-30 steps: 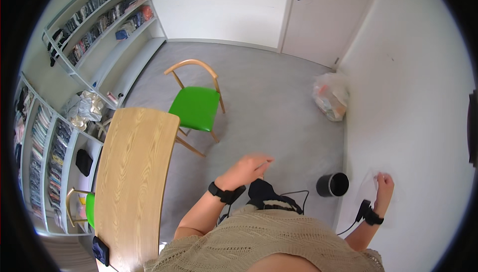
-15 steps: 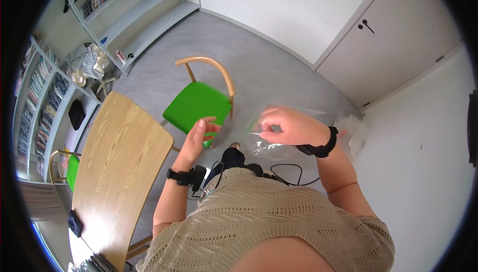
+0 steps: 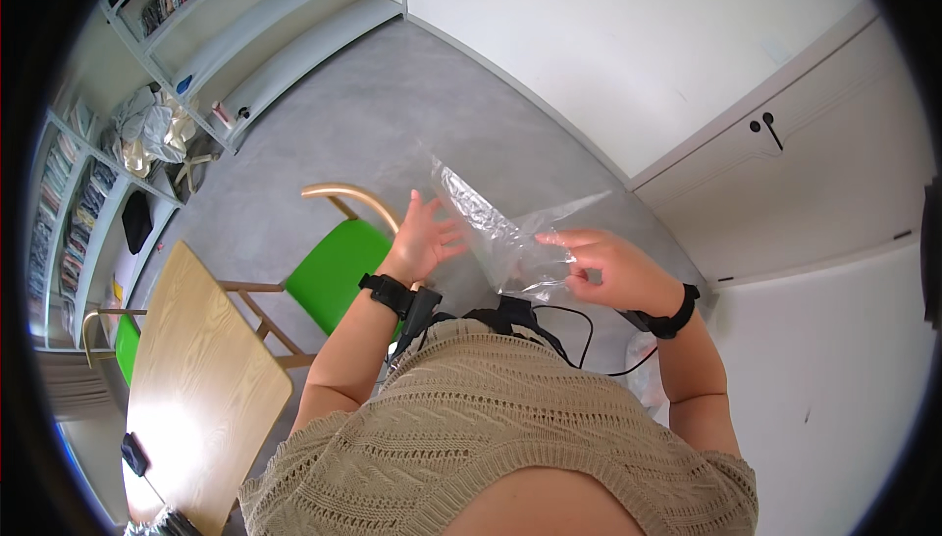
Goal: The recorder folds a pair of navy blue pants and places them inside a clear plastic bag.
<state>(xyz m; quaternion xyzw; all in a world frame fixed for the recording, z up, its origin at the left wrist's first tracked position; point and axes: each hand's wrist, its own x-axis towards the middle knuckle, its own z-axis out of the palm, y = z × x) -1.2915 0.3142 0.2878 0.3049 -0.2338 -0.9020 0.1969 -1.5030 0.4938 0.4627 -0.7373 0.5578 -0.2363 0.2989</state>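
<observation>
And there it was, the clear plastic film [image 3: 496, 227], up in the air in front of the person's middle, between the two hands and over the grey floor [image 3: 432, 84]. The right hand [image 3: 613, 266] had it: thumb and fingers pinched on a gathered bit along its right side. The left hand [image 3: 424, 239] was free, palm turned inward, fingers released and spread just beside the film's left edge; whether a fingertip brushed it, I couldn't tell from where I stood.

A light pinch looked right to me, close to an edge, since stuff that thin would likely cling and fold on itself. A second pinch from the left, well apart from the first, would probably have steadied it, with an even, gentle spread rather than a tug. One hand alone seemed likely to leave it twisting.

And what a shape! One long point rose up and left, another spike jutted right, and bright crinkles ran down the middle where the light caught. Bag or loose sheet, I couldn't say. Behind it, all contrast: the tan sweater [image 3: 500, 399] in chunky, holed knit, the smooth green chair seat [image 3: 334, 271] under a curved wooden back, and the pale wooden surface [image 3: 201, 379], grain showing, glare washing out its near part.
</observation>
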